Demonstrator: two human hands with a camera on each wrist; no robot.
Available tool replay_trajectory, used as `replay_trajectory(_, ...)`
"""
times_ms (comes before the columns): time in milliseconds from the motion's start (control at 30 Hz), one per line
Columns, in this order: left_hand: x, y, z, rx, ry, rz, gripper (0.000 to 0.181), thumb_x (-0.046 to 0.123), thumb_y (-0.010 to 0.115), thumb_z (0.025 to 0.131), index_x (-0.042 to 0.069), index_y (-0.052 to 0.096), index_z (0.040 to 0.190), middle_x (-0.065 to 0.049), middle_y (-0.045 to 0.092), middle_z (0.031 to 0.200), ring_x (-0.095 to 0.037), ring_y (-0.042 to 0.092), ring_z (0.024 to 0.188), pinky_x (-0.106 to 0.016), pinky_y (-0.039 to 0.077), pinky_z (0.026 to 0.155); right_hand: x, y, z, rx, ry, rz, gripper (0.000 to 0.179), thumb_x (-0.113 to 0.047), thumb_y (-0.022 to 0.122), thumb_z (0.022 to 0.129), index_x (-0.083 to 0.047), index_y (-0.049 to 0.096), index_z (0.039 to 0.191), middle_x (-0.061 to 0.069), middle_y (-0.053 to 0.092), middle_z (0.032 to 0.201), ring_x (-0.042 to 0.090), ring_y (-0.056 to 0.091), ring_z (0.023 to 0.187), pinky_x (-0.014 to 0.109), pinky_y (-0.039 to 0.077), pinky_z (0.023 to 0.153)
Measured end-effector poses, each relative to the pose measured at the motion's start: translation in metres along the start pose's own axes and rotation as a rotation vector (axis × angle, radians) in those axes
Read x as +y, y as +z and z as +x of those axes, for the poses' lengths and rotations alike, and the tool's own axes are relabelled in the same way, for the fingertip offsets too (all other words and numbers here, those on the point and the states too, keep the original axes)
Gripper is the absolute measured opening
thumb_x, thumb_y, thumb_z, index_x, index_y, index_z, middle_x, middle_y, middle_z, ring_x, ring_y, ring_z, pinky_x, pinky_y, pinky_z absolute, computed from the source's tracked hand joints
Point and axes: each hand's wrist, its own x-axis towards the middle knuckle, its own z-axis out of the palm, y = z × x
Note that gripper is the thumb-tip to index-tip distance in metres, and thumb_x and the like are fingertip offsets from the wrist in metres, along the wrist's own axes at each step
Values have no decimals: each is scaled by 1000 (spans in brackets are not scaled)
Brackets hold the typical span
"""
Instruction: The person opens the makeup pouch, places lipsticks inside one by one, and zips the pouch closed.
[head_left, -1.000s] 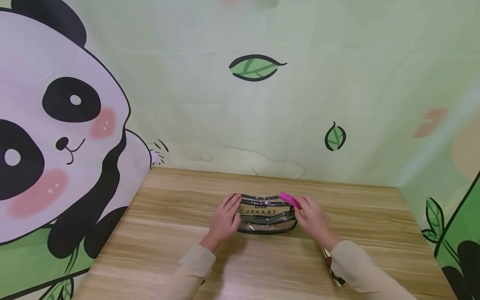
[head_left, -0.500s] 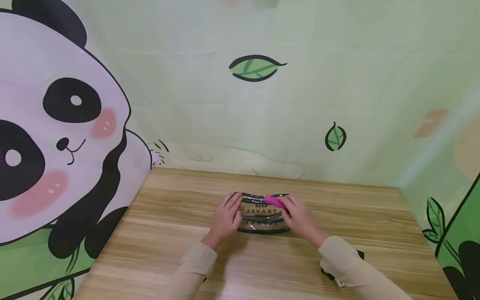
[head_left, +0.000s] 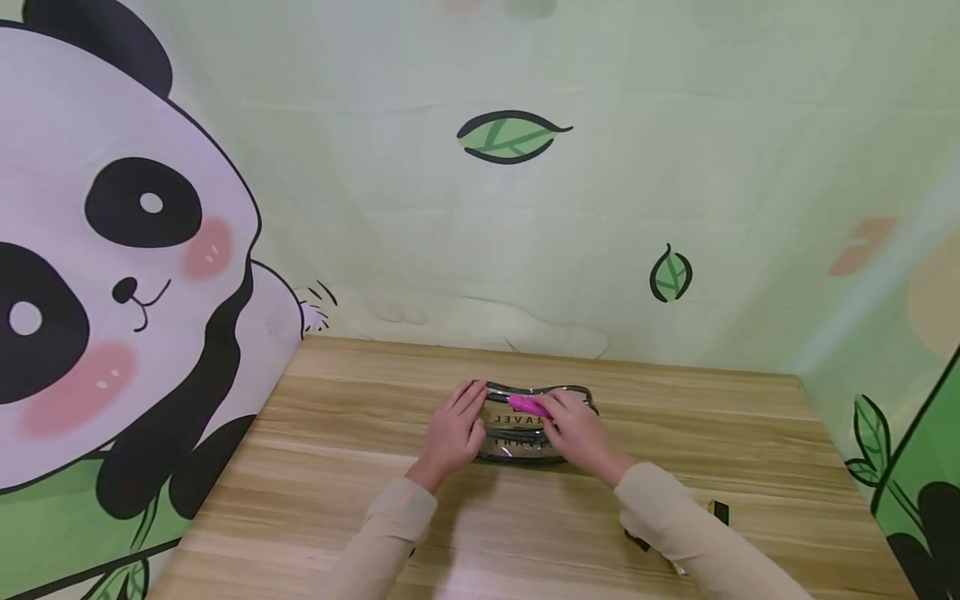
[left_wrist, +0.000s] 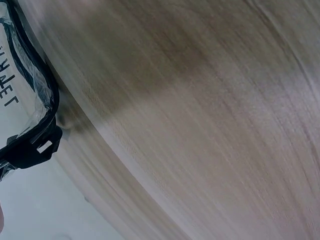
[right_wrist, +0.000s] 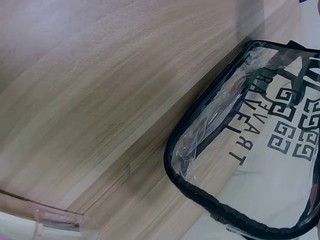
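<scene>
A clear pouch (head_left: 517, 454) with black edging and dark "TRAVEL" lettering stands on the wooden table. My left hand (head_left: 452, 429) holds its left end, fingers at the far top edge and thumb on the near side. Pinched in my right hand (head_left: 577, 425) is a slim bright pink stick-shaped item (head_left: 527, 406), its free end pointing left over the pouch's top opening. The right hand covers part of the pouch's right side. In the right wrist view the pouch (right_wrist: 215, 205) shows its dark rim and see-through wall; the left wrist view catches one dark-edged pouch corner (left_wrist: 50, 107).
Partly hidden under the right forearm lies a dark item (head_left: 720, 511) with a small yellow part. A tiny dark thing shows beside the left sleeve (head_left: 401, 517). The table (head_left: 360, 383) backs onto a panda-printed cloth (head_left: 390, 208).
My right hand has moved left with the pink item, from the pouch's right end to over its top middle. The left hand has stayed nearly still at the left end.
</scene>
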Motion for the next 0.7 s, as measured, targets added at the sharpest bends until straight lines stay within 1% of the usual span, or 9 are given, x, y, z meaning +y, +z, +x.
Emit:
replay_trajectory(233,-1,1,0,-13,2,-8,49,21,37,81,2,51,124,-7,48,132,-25,39,125,-39,35,99,-1,5,5,-88,23,-15,33,-9,62,74,-8,60,107,4,58,90,18,55,80,32,48,72)
replay_trajectory(300,-1,1,0,-18,-1,-11,49,19,39,80,2,50,124,-7,47,132,-25,38,126,-39,33,100,-1,6,5,-120,33,-24,31,-10,61,76,-9,60,107,3,58,91,17,54,80,31,48,72)
replay_trajectory(467,-2,3,-1,-30,-8,-16,50,20,39,80,2,49,125,-8,47,132,-25,36,127,-38,33,101,0,8,7,-187,30,-45,28,-10,59,78,-13,58,106,1,57,90,15,54,81,30,48,72)
replay_trajectory(533,-2,3,-1,-28,-4,-14,50,20,38,80,1,49,125,-8,47,132,-25,37,127,-38,33,101,0,8,8,-190,20,-47,27,-10,59,78,-13,59,105,1,57,89,15,54,81,30,49,72)
replay_trajectory(700,-2,5,-1,-26,-3,10,50,16,46,77,3,49,125,-6,46,133,-24,37,127,-38,34,100,-3,11,10,-197,-19,-67,26,-10,60,77,-12,59,102,2,58,90,17,56,83,31,49,73)
